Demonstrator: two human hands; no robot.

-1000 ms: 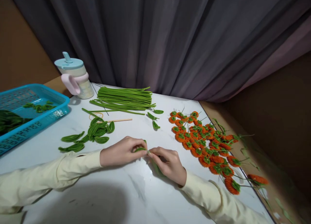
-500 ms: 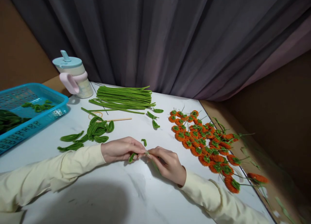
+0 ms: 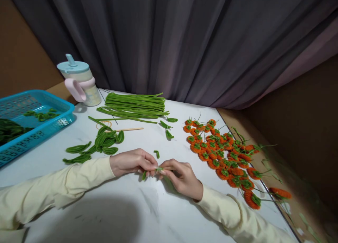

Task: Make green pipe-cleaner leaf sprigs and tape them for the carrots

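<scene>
My left hand (image 3: pixel 132 162) and my right hand (image 3: pixel 182 176) meet at the middle of the white table (image 3: pixel 111 208), fingertips pinched together on a green pipe cleaner piece (image 3: pixel 153 171). Its looped end pokes out below my left fingers. A short green bit (image 3: pixel 157 153) lies just behind the hands. Both sleeves are cream coloured.
Several orange and green pipe-cleaner flowers (image 3: pixel 224 158) spread at the right. A bundle of straight green pipe cleaners (image 3: pixel 134 106) lies at the back, folded green leaves (image 3: pixel 102 142) at the left, beside a blue basket (image 3: pixel 34 125) and a lidded cup (image 3: pixel 79 81). A wooden stick (image 3: pixel 129 129) lies near them.
The green piece has been turned in my fingers, its loop now hanging lower under my left hand. A short green bit now lies free behind the hands. Hands stay in place.
</scene>
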